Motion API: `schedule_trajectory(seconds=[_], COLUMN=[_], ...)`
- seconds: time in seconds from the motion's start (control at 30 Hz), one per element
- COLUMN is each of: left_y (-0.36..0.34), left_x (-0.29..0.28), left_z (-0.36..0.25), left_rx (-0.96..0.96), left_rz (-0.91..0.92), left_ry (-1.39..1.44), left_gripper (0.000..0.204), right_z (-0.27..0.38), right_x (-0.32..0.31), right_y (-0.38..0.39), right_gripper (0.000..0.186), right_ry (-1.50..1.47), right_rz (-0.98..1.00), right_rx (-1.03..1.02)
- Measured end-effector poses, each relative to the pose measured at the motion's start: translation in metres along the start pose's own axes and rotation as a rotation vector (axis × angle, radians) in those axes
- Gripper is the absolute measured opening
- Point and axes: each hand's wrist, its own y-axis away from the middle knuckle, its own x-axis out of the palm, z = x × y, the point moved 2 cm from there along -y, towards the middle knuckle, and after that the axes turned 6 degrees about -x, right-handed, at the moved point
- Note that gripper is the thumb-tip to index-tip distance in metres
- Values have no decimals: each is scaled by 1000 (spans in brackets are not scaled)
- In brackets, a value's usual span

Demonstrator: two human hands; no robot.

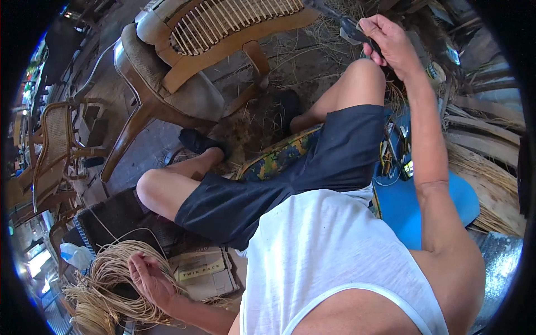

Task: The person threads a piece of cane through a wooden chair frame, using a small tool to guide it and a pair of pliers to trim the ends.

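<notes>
At the upper right my right hand (391, 46) is closed round the black handle of a dark tool (350, 27), raised above my right knee. The tool's far end points up and left toward the wooden chair (195, 70), and its exact kind is unclear. That chair has a curved frame strung with a row of pale cane strands (223, 25). Down at the lower left my left hand (152, 282) hovers over or rests on a coil of rattan cane (114, 262). Its fingers are bent together; whatever they pinch, if anything, is too small to make out.
A second cane-backed chair (56, 134) stands at the far left. A flattened cardboard box (209, 273) lies beside the coil. Past my right hip are a blue seat (402, 220), small tools (391, 153) and bundled cane strips (486, 178). Loose fibres litter the floor.
</notes>
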Motion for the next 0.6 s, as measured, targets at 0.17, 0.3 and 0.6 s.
schedule_trajectory(seconds=[0.17,0.3,0.6], left_y=[5,-9,-55], left_x=[-1,-17,46], left_z=[14,16,8], left_rx=[51,-62,74], left_rz=[139,-55,185], left_ry=[147,153,-150], left_gripper=[16,13,28], right_z=[43,40,-121], right_x=[-11,-29,-52], right_y=[11,19,95], right_gripper=[30,29,28], right_ry=[184,96,51], right_rz=[83,-136,-287], right_rx=[-93,-102,379])
